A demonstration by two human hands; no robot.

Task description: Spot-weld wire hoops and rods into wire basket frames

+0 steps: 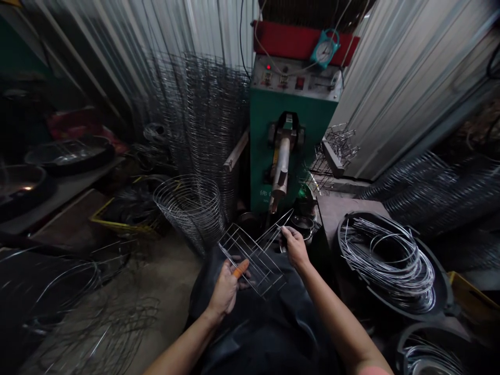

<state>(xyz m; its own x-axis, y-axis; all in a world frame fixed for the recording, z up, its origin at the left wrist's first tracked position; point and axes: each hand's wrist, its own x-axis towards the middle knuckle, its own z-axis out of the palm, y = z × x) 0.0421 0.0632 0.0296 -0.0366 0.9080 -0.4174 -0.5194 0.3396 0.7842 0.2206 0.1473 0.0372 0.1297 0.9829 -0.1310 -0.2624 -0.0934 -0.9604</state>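
Observation:
A grid-like wire frame (254,256) is held tilted above the dark apron (269,333) on my lap. My left hand (226,289), with an orange wrap on one finger, grips the frame's left edge; its fingers pass beneath the wires. At the frame's far right, my right hand (295,247) pinches a narrow bent wire piece (275,227). Whether that piece is joined to the frame cannot be made out. Just beyond both hands, the metal arm (281,172) of a green machine (263,130) points down toward the wires, apart from my fingers.
Round wire hoops stand in a tall stack (191,203) at left, with more stacked wirework (207,104) behind. At right, a black tub (445,291) holds coiled wire rings (390,260). A yellow crate (125,226) sits on the left floor. A teal clock-like dial (325,50) hangs on the machine.

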